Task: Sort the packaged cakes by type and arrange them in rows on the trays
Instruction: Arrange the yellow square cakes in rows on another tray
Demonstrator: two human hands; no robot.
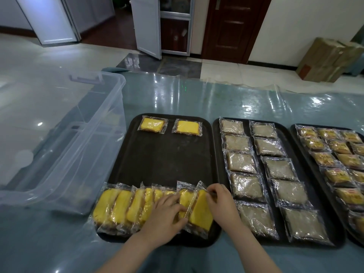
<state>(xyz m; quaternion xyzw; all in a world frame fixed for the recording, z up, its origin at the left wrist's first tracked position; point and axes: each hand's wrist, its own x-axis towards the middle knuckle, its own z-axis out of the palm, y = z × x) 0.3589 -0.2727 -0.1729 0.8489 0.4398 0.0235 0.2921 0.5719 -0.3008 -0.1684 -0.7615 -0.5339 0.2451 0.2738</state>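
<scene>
A black tray in the middle holds two yellow cakes in clear wrappers at its far edge, one left and one right. Along its near edge several yellow wrapped cakes lean in an overlapping row. My left hand lies on that row with fingers curled over a wrapper. My right hand pinches the top edge of the rightmost yellow cake. A second tray carries two columns of grey-brown cakes. A third tray at the right holds orange-labelled cakes.
A large clear plastic bin stands on the table left of the middle tray. The table is covered with glossy clear film. A cardboard box sits on the floor at the far right, with doors behind.
</scene>
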